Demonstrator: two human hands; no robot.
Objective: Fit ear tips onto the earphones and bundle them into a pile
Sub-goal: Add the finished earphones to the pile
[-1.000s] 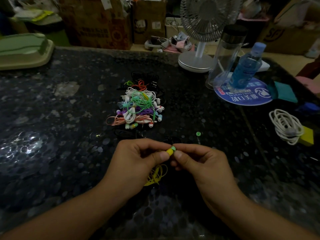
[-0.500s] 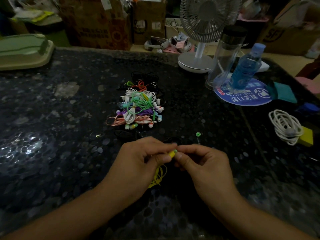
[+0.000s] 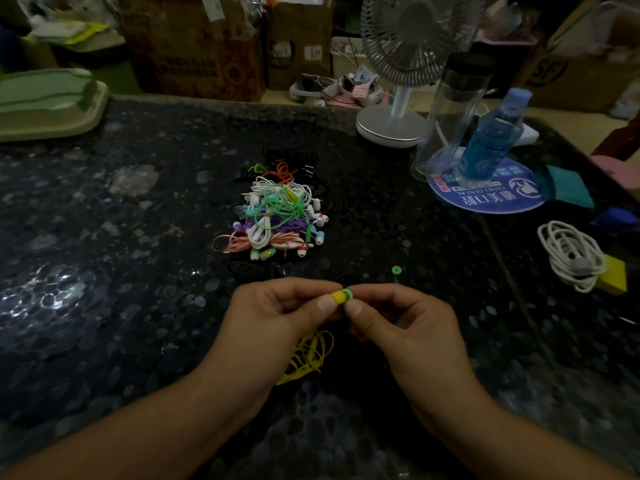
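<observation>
I noted the left hand [image 3: 277,317] pinching the yellow earbud [image 3: 337,296], right hand [image 3: 405,323] pinching the green ear tip [image 3: 347,294]; tip more exposed than half a second earlier.

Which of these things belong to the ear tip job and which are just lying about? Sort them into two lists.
Part of the job:
- yellow earbud, pinched by the left hand
- green ear tip, held by the right hand
- spare green ear tip
- yellow cable
- earphone pile

Just lying about:
- fan
- clear tumbler
- blue bottle
- white cable coil
- green tray
</observation>
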